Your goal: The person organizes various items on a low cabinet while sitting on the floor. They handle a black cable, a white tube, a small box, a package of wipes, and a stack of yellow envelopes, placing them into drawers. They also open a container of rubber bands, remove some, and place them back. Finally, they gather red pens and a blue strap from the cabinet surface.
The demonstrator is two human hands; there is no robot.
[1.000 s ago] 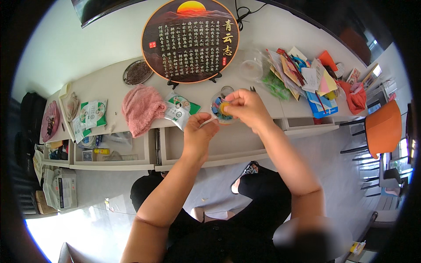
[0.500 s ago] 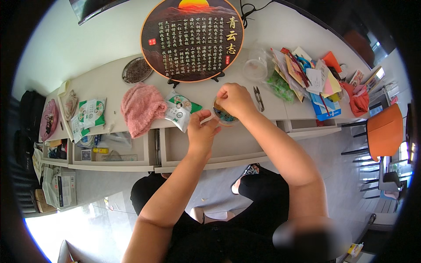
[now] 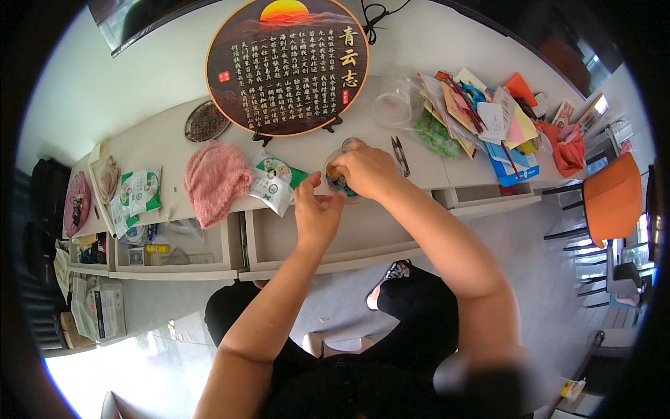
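A small clear round tub with small bluish and dark pieces in it stands near the desk's front edge. My right hand is over the tub, its fingers drawn together and reaching down into it. The fingertips and whatever they hold are hidden. Close against the tub's near left side is my left hand, palm turned up, thumb and fingers curved and apart with nothing visible between them. A green and white packet lies to its left, and small thread snips lie to the right of my right hand.
A pink fuzzy cloth lies left of the packet. Behind stands a round plaque on small feet. Papers and pens are heaped at the right, beside a clear plastic container. Drawers below the desktop are pulled out.
The view has shifted a little, moving the desk scene leftward. My right hand has gone from pinching above the tub's rim to reaching lower into it. My left hand remains beside the tub.
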